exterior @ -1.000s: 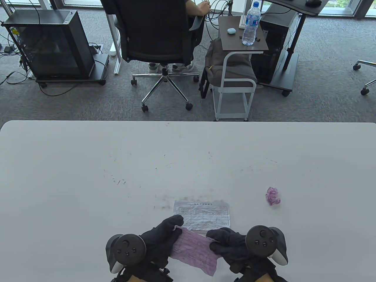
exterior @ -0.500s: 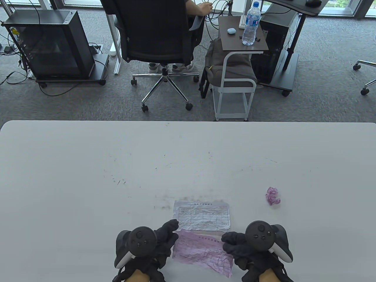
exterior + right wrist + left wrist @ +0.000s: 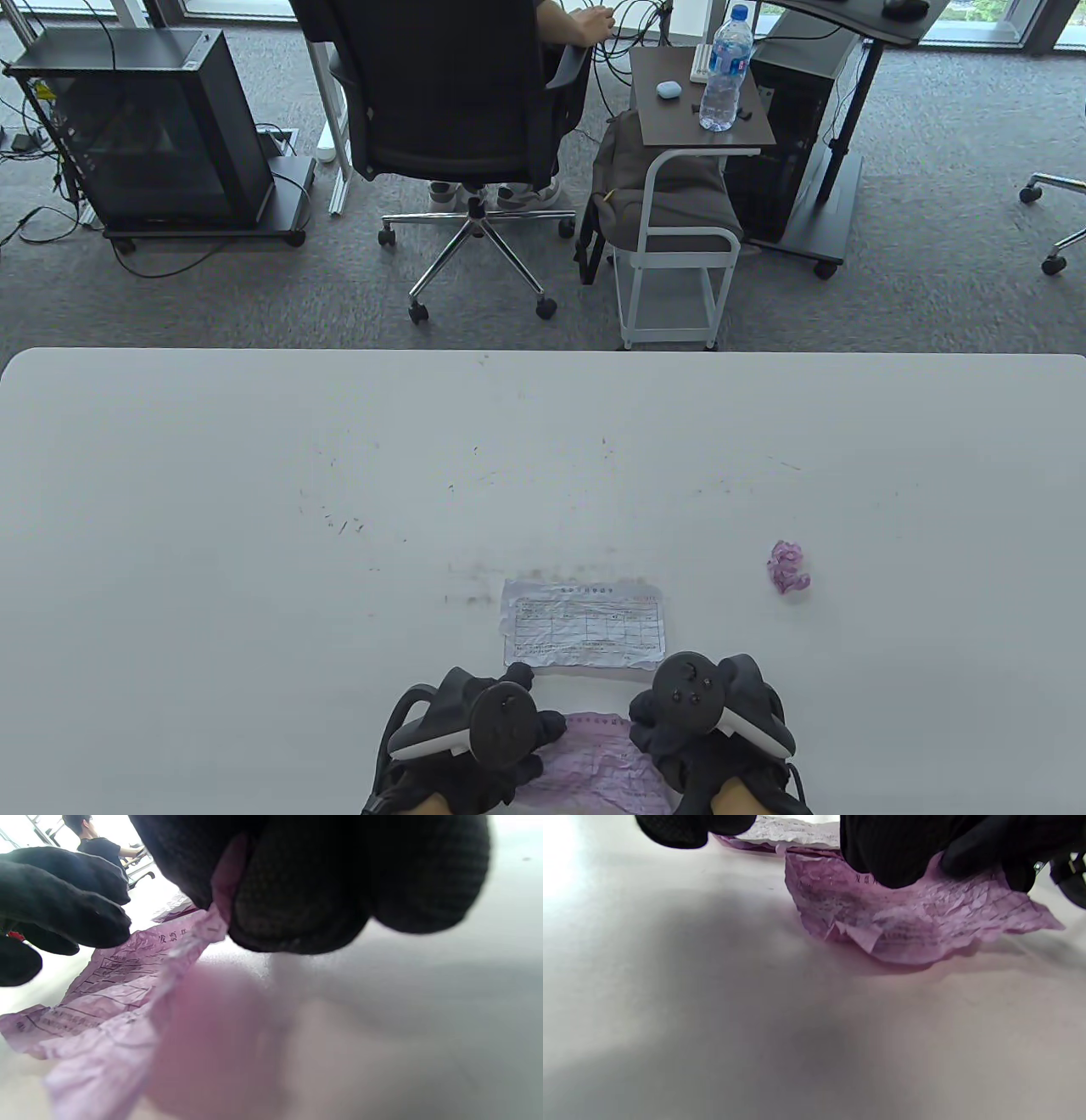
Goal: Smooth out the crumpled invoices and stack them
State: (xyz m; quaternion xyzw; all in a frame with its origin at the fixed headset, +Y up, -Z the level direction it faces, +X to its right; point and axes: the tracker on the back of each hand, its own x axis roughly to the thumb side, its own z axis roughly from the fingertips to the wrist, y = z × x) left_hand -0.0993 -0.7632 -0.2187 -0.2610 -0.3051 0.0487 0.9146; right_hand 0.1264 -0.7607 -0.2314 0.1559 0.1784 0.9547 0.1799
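Observation:
A wrinkled pink invoice point(image 3: 594, 768) lies at the table's near edge between my hands. My left hand point(image 3: 484, 739) holds its left part, with fingers point(image 3: 882, 853) on top of the sheet point(image 3: 908, 921). My right hand point(image 3: 704, 722) pinches the sheet's right edge between thumb and fingers point(image 3: 297, 899); the pink paper point(image 3: 118, 984) hangs from them toward the left hand point(image 3: 63, 908). A flattened white invoice point(image 3: 583, 622) lies just beyond the hands. A pink crumpled ball point(image 3: 789, 569) sits to the right.
The white table point(image 3: 254, 509) has scuff marks in its middle. Beyond its far edge are an office chair point(image 3: 458, 110) with a seated person, a side table with a water bottle point(image 3: 725, 72) and a computer case point(image 3: 140, 127).
Both hands have drawn back toward the near edge and closer together, pulling the pink invoice with them. The trackers now cover most of the sheet. The white invoice and the ball have not moved.

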